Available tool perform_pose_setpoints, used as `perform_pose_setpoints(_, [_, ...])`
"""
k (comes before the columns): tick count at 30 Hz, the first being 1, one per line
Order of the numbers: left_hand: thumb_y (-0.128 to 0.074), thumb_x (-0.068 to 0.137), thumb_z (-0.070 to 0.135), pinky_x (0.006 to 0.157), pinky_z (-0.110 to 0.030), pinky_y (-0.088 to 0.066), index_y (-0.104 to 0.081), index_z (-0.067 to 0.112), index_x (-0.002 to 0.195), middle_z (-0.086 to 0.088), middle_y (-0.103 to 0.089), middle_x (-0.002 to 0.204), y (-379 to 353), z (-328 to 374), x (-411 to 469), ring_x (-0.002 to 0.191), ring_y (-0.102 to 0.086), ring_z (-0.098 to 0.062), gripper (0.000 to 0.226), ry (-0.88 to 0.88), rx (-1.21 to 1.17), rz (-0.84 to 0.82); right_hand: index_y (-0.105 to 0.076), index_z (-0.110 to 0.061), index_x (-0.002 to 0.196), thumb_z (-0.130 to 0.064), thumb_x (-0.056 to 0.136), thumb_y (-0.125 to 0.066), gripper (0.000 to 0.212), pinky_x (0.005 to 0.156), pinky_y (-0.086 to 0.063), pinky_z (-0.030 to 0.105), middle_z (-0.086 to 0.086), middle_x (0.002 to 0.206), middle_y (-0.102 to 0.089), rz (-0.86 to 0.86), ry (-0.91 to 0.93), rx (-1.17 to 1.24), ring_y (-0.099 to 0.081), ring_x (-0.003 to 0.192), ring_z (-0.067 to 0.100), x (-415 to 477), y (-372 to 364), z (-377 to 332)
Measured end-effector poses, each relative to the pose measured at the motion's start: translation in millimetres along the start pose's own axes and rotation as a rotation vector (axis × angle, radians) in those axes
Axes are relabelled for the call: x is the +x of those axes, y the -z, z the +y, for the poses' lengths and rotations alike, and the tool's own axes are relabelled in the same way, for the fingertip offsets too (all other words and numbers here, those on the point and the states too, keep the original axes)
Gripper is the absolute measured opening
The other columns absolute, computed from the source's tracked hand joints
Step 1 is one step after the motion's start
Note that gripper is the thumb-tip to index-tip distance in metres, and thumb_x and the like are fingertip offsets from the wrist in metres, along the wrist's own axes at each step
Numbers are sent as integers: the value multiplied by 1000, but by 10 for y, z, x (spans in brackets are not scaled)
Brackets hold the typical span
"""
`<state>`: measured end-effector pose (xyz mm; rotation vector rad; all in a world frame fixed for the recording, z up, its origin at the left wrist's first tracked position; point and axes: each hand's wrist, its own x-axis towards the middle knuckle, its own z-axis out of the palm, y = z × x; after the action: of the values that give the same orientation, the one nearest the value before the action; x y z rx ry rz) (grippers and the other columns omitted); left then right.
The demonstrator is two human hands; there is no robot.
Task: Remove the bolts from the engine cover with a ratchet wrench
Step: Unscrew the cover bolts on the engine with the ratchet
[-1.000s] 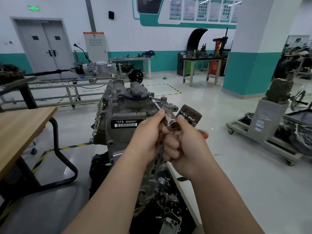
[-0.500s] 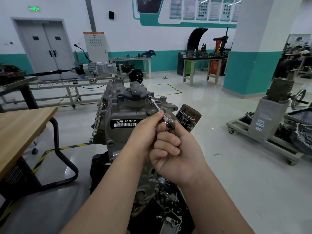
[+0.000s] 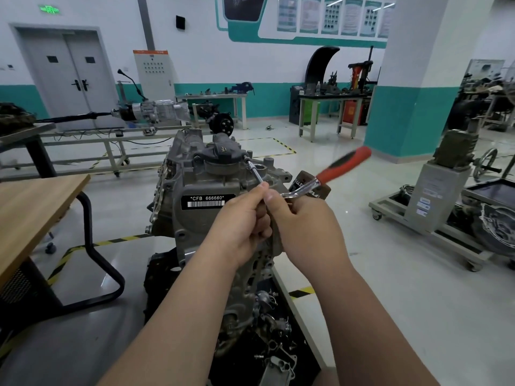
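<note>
Engine cover: the black engine cover sits on the top end of the grey engine, straight ahead of you.
Socket: the socket meets the cover's right edge. The bolt under it is hidden, so you cannot tell how far out it is.
Extension bar: the chrome extension bar slopes from the socket down and right into your hands.
Left hand: your left hand pinches the lower end of the extension bar between thumb and fingertips, in front of the engine's near face.
Right hand: your right hand is closed round the head end of the ratchet wrench, touching your left hand. Your curled fingers are out of sight behind the hand.
Handle: the red and black handle points up and right, off the engine's right edge, free of your grip and blurred.
Label: a black label reading *CFB 666660* is on the near face, just left of your left hand.
Oil filter: a brown oil filter shows behind the wrench shank at the engine's right side.
Wooden table: the wooden table stands to your left, apart from the engine.
</note>
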<state>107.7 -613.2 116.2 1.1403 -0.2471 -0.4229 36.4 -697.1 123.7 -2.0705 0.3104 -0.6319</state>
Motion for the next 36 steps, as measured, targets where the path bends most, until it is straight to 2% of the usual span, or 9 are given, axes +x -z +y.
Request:
perform_pose_setpoints(4, [-56,95,28,40,-20,-33,-61,17,70,6,-42,44,-5,4,2,36,-32,-8,28,23,21,25,-47,-22,61,-61,87,-50,46,47,-30,28,-5,54,-53,107,115,-373,-53,55,15,19,62,-81])
perform_pose_setpoints(6, [-57,95,29,40,-20,-35,-61,17,78,5,-44,46,-2,7,1,36,-34,-7,22,28,42,30,-46,-22,62,-60,86,-51,45,47,-29,28,-5,54,-51,130,135,-395,-52,55,15,25,61,-94])
perform_pose_setpoints(8, [-57,95,31,41,-19,-35,-66,21,69,7,-42,47,18,-3,9,37,-34,-7,29,22,42,23,-45,-22,59,-59,88,-49,48,46,-28,27,-5,50,-49,127,131,-330,-51,52,13,26,40,-76])
perform_pose_setpoints(10, [-56,95,33,43,-20,-34,-66,22,61,6,-38,50,32,-11,13,39,-31,-8,37,5,27,20,-48,-21,53,-59,91,-44,54,42,-30,25,-4,43,-51,96,95,-214,-51,43,8,24,11,-47])
perform_pose_setpoints(13, [-55,96,32,39,-21,-32,-59,20,68,5,-32,50,37,-1,7,37,-26,-9,30,-14,2,12,-54,-14,42,-54,97,-38,70,40,-40,19,0,39,-55,-11,-72,148,-53,35,11,5,-27,-5])
perform_pose_setpoints(18, [-51,97,35,36,-18,-33,-71,15,82,1,-39,48,18,12,2,35,-36,-11,32,4,78,-26,-72,-33,63,-48,101,-38,54,39,-34,21,2,42,-46,-160,-389,806,-40,31,16,-64,-131,-11])
perform_pose_setpoints(23, [-52,96,34,50,-21,-46,-78,20,69,-1,-60,55,25,10,4,58,-49,-16,40,11,108,-31,-60,-12,67,-53,98,-39,56,33,-29,16,-7,35,-31,-390,-716,1449,-26,26,7,-131,-170,-25])
perform_pose_setpoints(29, [-55,96,31,48,-16,-47,-76,20,63,0,-58,56,20,25,4,54,-50,-11,41,-18,107,-9,-61,-11,65,-49,99,-41,55,32,-29,15,-7,33,-32,-494,-768,1637,-27,23,5,-128,-152,-41])
perform_pose_setpoints(36, [-58,93,33,46,-15,-46,-70,18,63,2,-58,55,21,-4,3,51,-50,-10,35,-35,113,27,-61,-13,64,-55,96,-42,56,33,-29,16,-7,34,-31,-433,-732,1559,-28,25,6,-136,-186,-45])
